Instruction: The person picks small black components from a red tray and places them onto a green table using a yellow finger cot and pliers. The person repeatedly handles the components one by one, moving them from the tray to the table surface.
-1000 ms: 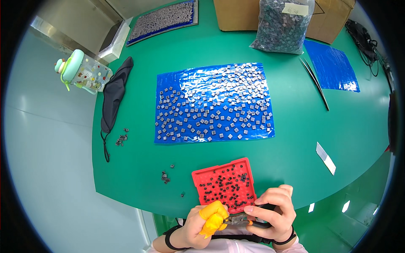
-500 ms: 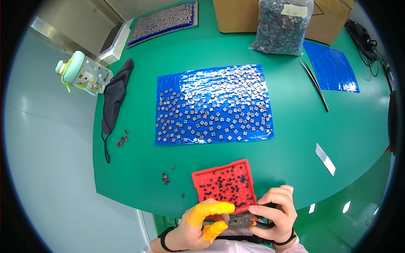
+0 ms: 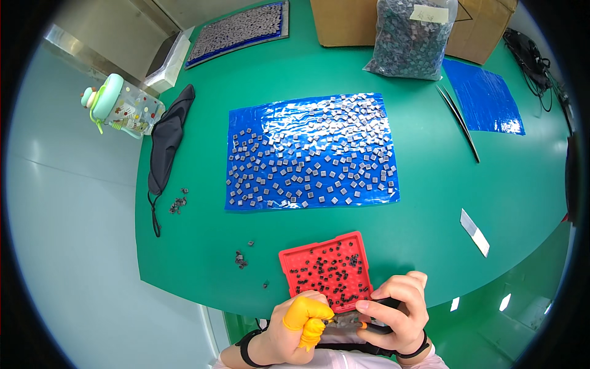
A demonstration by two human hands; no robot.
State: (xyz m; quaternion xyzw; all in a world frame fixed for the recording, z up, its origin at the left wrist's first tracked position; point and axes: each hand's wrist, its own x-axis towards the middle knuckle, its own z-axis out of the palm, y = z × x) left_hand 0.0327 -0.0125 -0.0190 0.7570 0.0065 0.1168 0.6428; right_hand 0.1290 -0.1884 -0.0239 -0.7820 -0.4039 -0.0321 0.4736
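My left hand (image 3: pixel 295 329), with yellow finger cots on its thumb and forefinger, is closed in a pinch at the near edge of the red tray (image 3: pixel 298 254). What sits between its fingertips is too small to make out. My right hand (image 3: pixel 401 310) is wrapped round pliers with black and orange handles (image 3: pixel 378 329). Their blurred grey head points left toward the pinched fingertips. Many tiny black parts (image 3: pixel 332 270) lie scattered in the tray, just beyond both hands.
Small grey square pieces (image 3: pixel 297 179) cover a blue sheet (image 3: pixel 251 202) beyond the tray. Tweezers (image 3: pixel 460 123) lie at the right, below another blue sheet (image 3: pixel 485 98). A filled bag (image 3: pixel 409 46), cardboard box (image 3: pixel 344 24), bottle (image 3: pixel 132 107) and black mask (image 3: pixel 167 147) stand or lie around.
The left thumb and forefinger, apart before, have curled together into a tight pinch. My right hand has shifted slightly left with the pliers.
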